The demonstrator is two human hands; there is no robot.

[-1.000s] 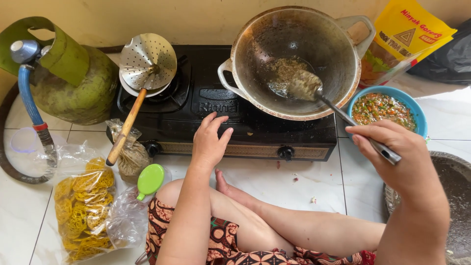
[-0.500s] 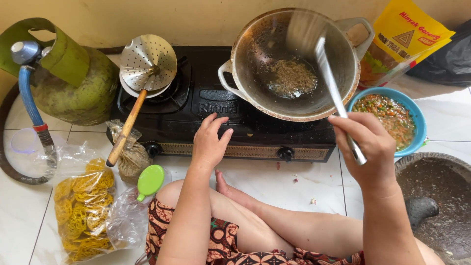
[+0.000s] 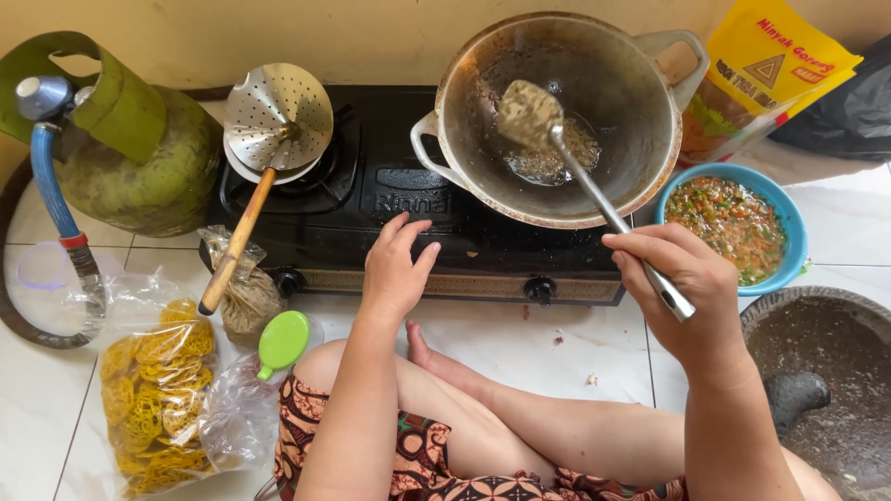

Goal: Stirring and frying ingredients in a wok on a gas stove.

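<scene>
Wok [image 3: 640,139] holds brown paste, stirred by spatula [image 3: 575,167] in right hand [image 3: 682,288].

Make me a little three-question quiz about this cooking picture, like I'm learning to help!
1. True or false: the right hand holds the metal spatula whose blade is inside the wok.
2. Where does the left hand rest? A) on the green gas cylinder B) on the front edge of the black stove C) in the blue bowl
3. Fill in: the perforated skimmer with a wooden handle lies on the stove's ______ burner, as seen in the picture.

Key: 1 true; 2 B; 3 left.
</scene>
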